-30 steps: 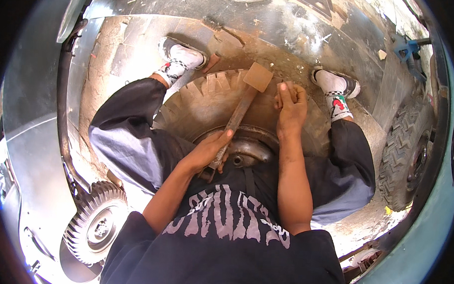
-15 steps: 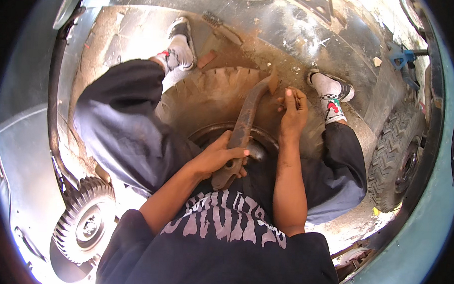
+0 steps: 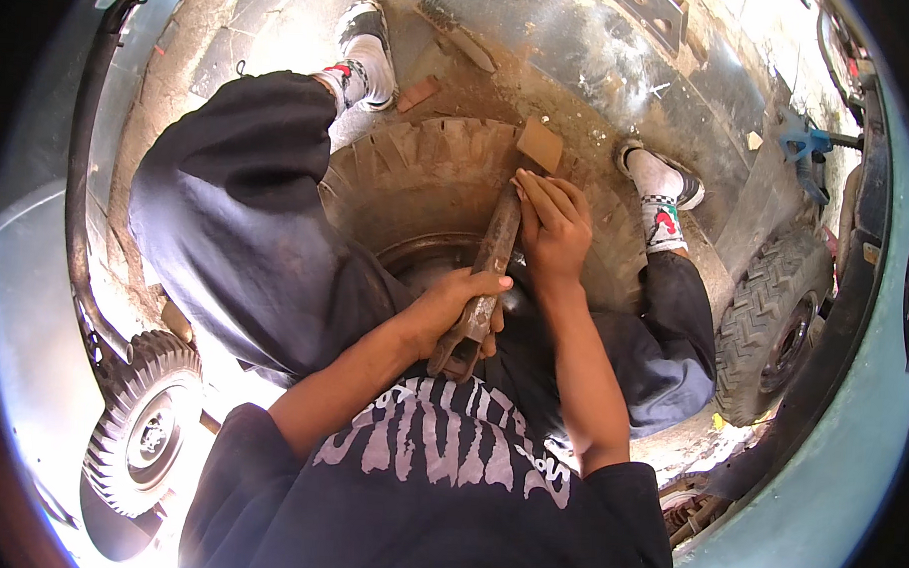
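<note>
We lose tyre iron [image 3: 481,285] tip under right hand [image 3: 554,227]; wheel rim [image 3: 425,263] at 6 o'clock hidden behind forearms.

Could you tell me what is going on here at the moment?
A person stands astride a large muddy tyre lying flat on the ground. Both hands grip a long rusty iron bar: the left hand near its lower end, the right hand higher up, near a small wooden block on the tread. Two smaller wheels lie nearby.
</note>
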Action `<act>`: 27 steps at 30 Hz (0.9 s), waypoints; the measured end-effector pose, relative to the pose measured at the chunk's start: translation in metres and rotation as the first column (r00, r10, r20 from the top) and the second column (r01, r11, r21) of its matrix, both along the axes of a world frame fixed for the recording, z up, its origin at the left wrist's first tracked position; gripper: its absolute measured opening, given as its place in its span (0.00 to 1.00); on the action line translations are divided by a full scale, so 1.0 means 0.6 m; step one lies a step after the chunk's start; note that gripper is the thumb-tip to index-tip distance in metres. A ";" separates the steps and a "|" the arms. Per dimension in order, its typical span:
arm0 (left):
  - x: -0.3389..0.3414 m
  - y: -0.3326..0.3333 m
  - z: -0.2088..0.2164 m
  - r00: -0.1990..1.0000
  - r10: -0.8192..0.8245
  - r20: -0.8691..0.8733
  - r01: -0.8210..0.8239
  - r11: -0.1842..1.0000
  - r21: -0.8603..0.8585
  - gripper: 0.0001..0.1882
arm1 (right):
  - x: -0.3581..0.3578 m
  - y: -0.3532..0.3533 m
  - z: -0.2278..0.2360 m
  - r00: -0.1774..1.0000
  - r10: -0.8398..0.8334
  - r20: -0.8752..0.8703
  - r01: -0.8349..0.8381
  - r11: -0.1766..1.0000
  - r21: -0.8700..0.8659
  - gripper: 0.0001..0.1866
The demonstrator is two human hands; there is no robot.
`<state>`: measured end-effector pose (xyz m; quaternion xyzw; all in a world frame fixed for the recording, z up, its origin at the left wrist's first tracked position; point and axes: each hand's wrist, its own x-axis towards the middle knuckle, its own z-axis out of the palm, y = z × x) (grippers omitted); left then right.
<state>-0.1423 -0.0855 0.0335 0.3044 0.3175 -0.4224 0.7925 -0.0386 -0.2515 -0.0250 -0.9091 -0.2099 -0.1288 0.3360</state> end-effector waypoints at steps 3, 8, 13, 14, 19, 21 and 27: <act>-0.003 0.000 -0.002 1.000 0.000 0.000 0.000 1.000 -0.006 0.25 | -0.017 -0.037 0.036 0.943 0.245 -0.225 -0.262 0.964 -0.050 0.20; -0.004 -0.006 0.007 0.998 0.051 -0.021 -0.052 0.998 -0.022 0.24 | -0.002 -0.044 0.045 0.923 0.263 -0.281 -0.334 0.910 -0.247 0.29; 0.006 0.004 0.007 0.998 0.041 -0.054 -0.043 0.999 -0.029 0.23 | -0.009 -0.055 0.058 0.840 0.387 -0.380 -0.430 0.902 -0.030 0.31; 0.004 0.001 0.011 0.999 0.027 -0.036 -0.027 1.000 0.001 0.23 | 0.000 -0.060 0.055 0.849 0.371 -0.376 -0.432 0.897 -0.090 0.32; 0.002 -0.003 0.013 0.996 0.062 -0.060 -0.063 0.998 -0.019 0.22 | 0.031 -0.053 0.043 0.876 0.323 -0.357 -0.416 0.881 -0.225 0.33; 0.005 0.008 0.013 0.992 0.053 -0.114 -0.057 0.998 -0.030 0.18 | 0.005 -0.057 0.042 0.811 0.461 -0.360 -0.499 0.867 -0.016 0.32; 0.015 0.011 0.026 0.986 0.087 -0.141 -0.093 0.995 -0.041 0.17 | 0.030 -0.041 0.026 0.902 0.285 -0.324 -0.358 0.913 -0.193 0.32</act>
